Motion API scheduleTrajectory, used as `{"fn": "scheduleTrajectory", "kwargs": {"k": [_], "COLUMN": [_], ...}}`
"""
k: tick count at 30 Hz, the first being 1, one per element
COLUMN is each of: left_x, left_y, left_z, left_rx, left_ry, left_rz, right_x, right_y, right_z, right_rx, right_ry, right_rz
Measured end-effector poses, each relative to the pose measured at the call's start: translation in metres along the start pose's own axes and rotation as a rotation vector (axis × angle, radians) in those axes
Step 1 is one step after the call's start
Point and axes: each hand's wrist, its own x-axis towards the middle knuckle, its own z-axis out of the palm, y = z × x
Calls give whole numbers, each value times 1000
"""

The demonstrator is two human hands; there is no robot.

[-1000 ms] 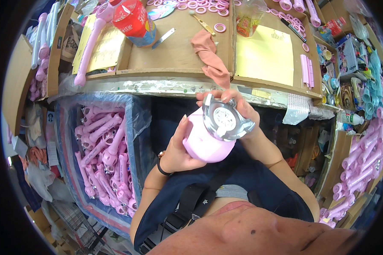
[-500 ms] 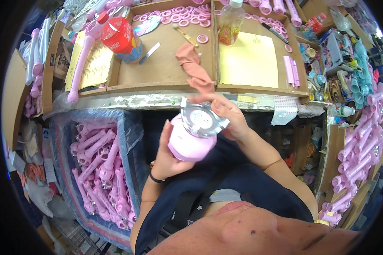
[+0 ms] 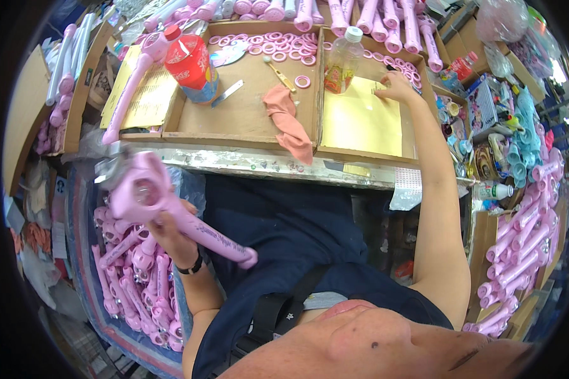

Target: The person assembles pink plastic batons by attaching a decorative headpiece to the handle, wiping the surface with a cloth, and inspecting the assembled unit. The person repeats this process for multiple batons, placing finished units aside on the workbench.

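My left hand (image 3: 174, 237) is closed around a pink plastic toy wand (image 3: 189, 226), held tilted over the blue-edged crate at the left. Its wide head, with a round opening, points up and left, and a blurred silver part sits at its tip. The printed handle runs down to the right across my lap. My right hand (image 3: 395, 87) reaches into the right cardboard tray (image 3: 360, 155), above the yellow paper (image 3: 360, 123). Its thumb and fingers are apart, close to a dark pen (image 3: 392, 68) and the pink rings (image 3: 408, 68) there.
Many similar pink wands (image 3: 139, 284) fill the crate. A red-labelled bottle (image 3: 193, 66), a clear bottle (image 3: 343, 63), an orange cloth (image 3: 287, 123) and a brush (image 3: 280, 74) occupy the trays. More pink handles (image 3: 518, 246) are stacked at the right.
My left hand has swung left and down with the wand, whose handle now shows. My right hand has left the wand's silver part and stretched forward to the right tray.
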Motion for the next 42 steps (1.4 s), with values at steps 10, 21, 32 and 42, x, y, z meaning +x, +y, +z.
{"fn": "scheduleTrajectory", "kwargs": {"k": [10,21,32,42], "left_x": [15,9,3,1], "left_y": [16,1,-3,1], "left_z": [-41,-21,-6,6], "left_rx": [-884,-1133,-1063,-1008], "left_ry": [56,-15,-3,82], "left_rz": [-238,-432,-456,-548], "right_x": [-33,-34,-27,-112], "right_y": [-26,-22,20,-118], "right_z": [25,51,54,-8], "right_rx": [-275,-2,1065,1241], "right_ry": [440,643,444,600], "right_rz": [-185,-190,173,-449]}}
